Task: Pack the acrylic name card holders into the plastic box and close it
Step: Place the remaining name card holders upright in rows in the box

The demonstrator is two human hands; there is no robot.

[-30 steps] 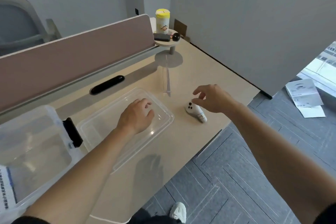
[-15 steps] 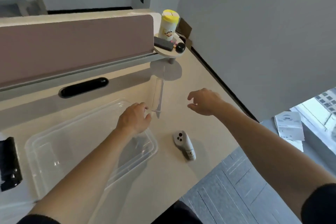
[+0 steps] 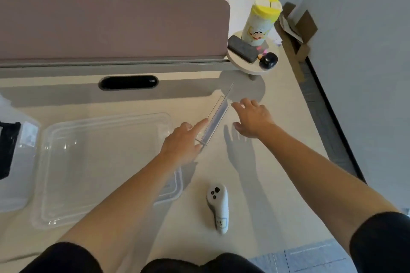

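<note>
Nearest on the desk (image 3: 277, 162) lies 1 white handheld controller (image 3: 218, 206), just right of the near right corner of 1 clear plastic lid (image 3: 99, 162), which lies flat. Left of the lid stands 1 clear plastic box (image 3: 15, 179) with 1 black latch (image 3: 8, 150), partly cut off by the picture edge.

2 bare forearms reach forward. The left one crosses over the lid's right side, and the left hand (image 3: 182, 139) sits just beyond the lid's far right corner. Its index finger (image 3: 200, 123) is stretched straight against the left face of 1 acrylic name card holder (image 3: 216, 115), and its other fingers are folded. Whether the thumb pinches the holder's near end cannot be told.

Only 1 holder is in view. It stands on edge on the desk, just right of the lid's far right corner. Its long axis runs diagonally, with the near end toward the left hand and the far end pointing away and to the right.

The right hand (image 3: 253, 117) is on the far side of the holder from the lid, fingers spread and relaxed, holding nothing. Its fingertips are close to the holder's far end, and contact is unclear.

Beyond the lid's far edge is 1 black oval slot (image 3: 128, 82), then 1 pinkish divider panel (image 3: 111, 29). Far right of the lid, 1 small round shelf (image 3: 250, 68) carries 1 yellow-capped canister (image 3: 259, 20), 1 black case (image 3: 243, 49) and 1 black round object (image 3: 268, 61).
</note>
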